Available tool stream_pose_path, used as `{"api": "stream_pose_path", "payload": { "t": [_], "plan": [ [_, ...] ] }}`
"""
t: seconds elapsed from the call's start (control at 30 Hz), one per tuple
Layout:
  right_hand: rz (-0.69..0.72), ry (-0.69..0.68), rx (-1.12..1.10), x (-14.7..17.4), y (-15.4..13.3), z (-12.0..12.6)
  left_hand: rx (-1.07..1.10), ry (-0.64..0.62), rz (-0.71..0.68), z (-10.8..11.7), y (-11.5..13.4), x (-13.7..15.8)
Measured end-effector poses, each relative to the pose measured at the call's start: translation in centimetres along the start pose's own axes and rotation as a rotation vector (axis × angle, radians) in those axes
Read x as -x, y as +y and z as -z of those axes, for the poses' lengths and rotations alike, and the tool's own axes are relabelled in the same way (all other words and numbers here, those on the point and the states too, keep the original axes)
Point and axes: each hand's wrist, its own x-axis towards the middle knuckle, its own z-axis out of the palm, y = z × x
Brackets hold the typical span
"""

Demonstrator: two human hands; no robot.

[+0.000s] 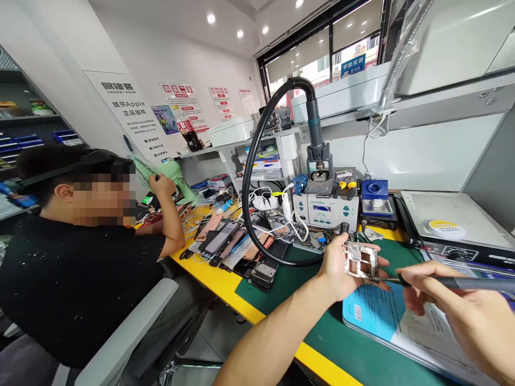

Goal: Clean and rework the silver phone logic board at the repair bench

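Above green mat (pixel 333 340), left hand (pixel 337 264) holds silvery metal frame (pixel 354 252), fingertips splayed; right hand (pixel 462 305) pinches dark-handled tool (pixel 475 283) crosswise, tip at frame's near right corner.

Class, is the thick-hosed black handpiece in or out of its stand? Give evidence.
In: the handpiece stands upright, lower end down within the stand.

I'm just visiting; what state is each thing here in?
Silver openwork metal frame: held in left hand
Long dark-handled tool: in right hand, tip at frame
Dark grey hot-air gun: parked nose-down
Blue-and-white printed booklet: flat
Red-labelled plastic bottle: upright, partly filled
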Motion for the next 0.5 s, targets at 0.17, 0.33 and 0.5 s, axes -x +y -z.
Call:
{"api": "stream_pose_path", "payload": {
  "t": [0.17,0.33,0.5],
  "plan": [
    [0.017,0.007,-0.070,0.6,-1.9,-0.3,-0.029,-0.010,-0.034,0.1,-0.3,0.0],
    [0.059,0.006,-0.121,1.0,-2.0,-0.3,-0.062,0.004,-0.059,-0.2,-0.4,0.3],
    [0.101,0.017,-0.174,1.0,-1.7,-0.3,-0.101,0.043,-0.055,-1.3,0.1,0.9]
  ]
}}
